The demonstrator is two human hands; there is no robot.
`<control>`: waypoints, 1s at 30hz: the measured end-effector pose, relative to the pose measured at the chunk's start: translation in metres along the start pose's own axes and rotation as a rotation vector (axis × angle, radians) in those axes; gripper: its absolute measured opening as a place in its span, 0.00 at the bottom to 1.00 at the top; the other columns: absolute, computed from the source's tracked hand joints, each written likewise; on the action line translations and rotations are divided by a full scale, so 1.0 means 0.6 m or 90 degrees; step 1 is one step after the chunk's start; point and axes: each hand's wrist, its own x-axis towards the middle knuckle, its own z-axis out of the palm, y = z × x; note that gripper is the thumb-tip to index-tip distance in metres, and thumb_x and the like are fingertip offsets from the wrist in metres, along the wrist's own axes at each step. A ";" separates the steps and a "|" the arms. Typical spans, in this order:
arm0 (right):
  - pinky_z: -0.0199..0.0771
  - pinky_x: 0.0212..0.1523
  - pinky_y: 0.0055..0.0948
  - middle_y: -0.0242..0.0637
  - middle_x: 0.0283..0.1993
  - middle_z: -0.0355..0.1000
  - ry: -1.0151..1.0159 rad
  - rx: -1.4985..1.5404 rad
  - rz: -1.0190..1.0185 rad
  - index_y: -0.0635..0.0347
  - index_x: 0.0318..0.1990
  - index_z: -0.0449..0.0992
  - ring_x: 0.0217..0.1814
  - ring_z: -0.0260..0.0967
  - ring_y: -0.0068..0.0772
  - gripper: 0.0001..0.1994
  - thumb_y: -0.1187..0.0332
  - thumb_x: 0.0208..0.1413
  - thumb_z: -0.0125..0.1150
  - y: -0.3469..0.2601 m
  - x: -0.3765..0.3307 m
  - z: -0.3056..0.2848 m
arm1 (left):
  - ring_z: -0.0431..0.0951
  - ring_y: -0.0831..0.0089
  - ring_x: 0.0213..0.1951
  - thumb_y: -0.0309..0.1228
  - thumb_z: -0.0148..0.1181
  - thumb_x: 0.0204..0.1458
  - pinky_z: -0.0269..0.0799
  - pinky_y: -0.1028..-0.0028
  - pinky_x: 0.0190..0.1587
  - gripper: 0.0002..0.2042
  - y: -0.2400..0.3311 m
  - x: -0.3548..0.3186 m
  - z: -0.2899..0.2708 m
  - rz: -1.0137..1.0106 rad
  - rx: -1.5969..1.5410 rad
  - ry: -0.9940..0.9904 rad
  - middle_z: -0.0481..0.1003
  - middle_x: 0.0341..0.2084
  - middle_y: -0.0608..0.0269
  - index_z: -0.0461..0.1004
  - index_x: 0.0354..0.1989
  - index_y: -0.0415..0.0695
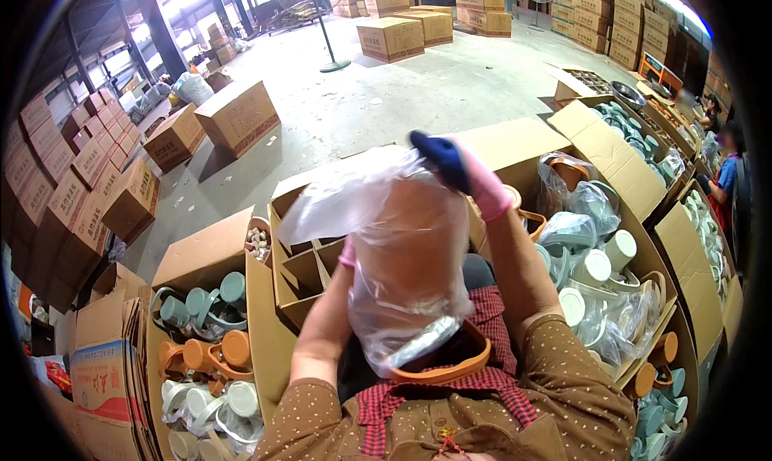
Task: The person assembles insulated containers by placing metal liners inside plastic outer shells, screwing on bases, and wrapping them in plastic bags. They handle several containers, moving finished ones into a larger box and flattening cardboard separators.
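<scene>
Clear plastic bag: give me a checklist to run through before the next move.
1. Right hand at the top of the clear plastic bag: ok, the gloved hand is there; its exact grip is too blurred to tell.
2. Left hand's grip: cannot tell, only the pink cuff shows beside the bag.
3. Orange band at the lap fully under plastic: not ok, part is bare.
4. Divided carton ahead open: ok, its dividers show.
5. Bag free of tears: cannot tell, the plastic is blurred.
</scene>
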 end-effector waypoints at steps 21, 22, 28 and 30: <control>0.65 0.59 0.32 0.40 0.52 0.73 -0.204 0.047 -0.352 0.68 0.52 0.73 0.56 0.67 0.30 0.21 0.68 0.51 0.66 0.062 0.099 0.017 | 0.78 0.71 0.42 0.42 0.51 0.62 0.76 0.72 0.44 0.19 0.002 0.173 -0.095 -0.080 -0.191 -0.191 0.77 0.40 0.59 0.73 0.48 0.37; 0.69 0.56 0.28 0.36 0.50 0.75 -0.236 0.192 -0.146 0.66 0.53 0.74 0.50 0.70 0.25 0.21 0.70 0.52 0.66 0.100 0.136 0.006 | 0.77 0.71 0.45 0.43 0.49 0.62 0.74 0.72 0.49 0.20 -0.006 0.181 -0.100 -0.209 -0.145 -0.068 0.76 0.44 0.59 0.71 0.53 0.39; 0.73 0.51 0.29 0.40 0.44 0.76 -0.115 0.749 0.062 0.67 0.50 0.74 0.48 0.74 0.31 0.22 0.55 0.64 0.49 0.240 0.168 0.050 | 0.57 0.62 0.67 0.36 0.53 0.61 0.53 0.67 0.68 0.29 -0.022 0.087 -0.151 0.256 0.070 -0.107 0.57 0.66 0.51 0.53 0.69 0.44; 0.73 0.52 0.30 0.41 0.44 0.76 -0.133 0.716 0.025 0.68 0.50 0.74 0.48 0.74 0.33 0.23 0.54 0.64 0.48 0.245 0.149 0.070 | 0.59 0.65 0.66 0.35 0.55 0.60 0.52 0.66 0.68 0.27 -0.095 -0.001 -0.222 0.003 0.225 -0.065 0.60 0.65 0.50 0.58 0.67 0.43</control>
